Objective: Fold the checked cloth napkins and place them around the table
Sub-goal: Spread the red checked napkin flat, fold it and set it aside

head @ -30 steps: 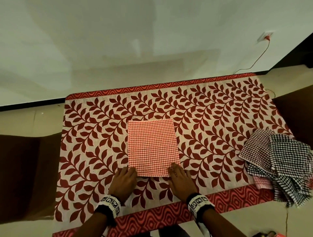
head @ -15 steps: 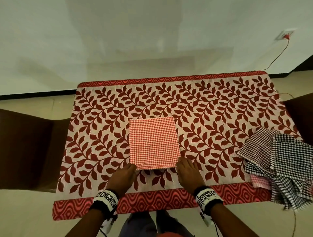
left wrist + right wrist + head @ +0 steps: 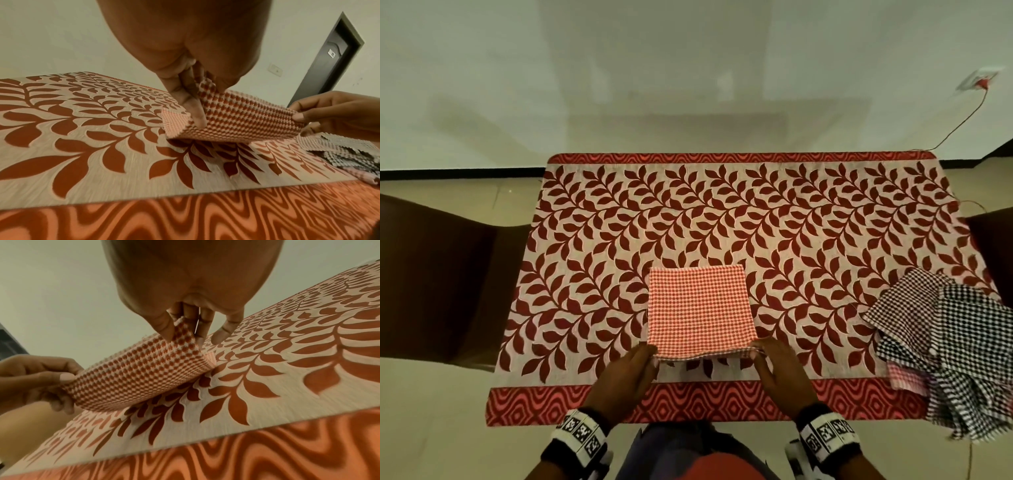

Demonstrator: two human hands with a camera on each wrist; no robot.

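A folded red-and-white checked napkin (image 3: 699, 310) lies in the middle of the table near its front edge. My left hand (image 3: 628, 371) pinches its near left corner, seen close in the left wrist view as the napkin (image 3: 236, 116) between thumb and fingers (image 3: 194, 112). My right hand (image 3: 779, 368) pinches the near right corner, and in the right wrist view the napkin (image 3: 139, 378) curls up from the cloth under my right hand's fingers (image 3: 164, 326). The near edge is lifted off the table; the far part still lies flat.
A leaf-patterned red tablecloth (image 3: 619, 240) covers the table. A loose heap of black, brown and pink checked napkins (image 3: 959, 346) sits at the right front corner, partly over the edge. Dark chairs (image 3: 438, 274) stand at both sides. A wall is behind.
Both hands went from resting at the napkin's near corners to pinching them and lifting the near edge. The head view drew back from the table.
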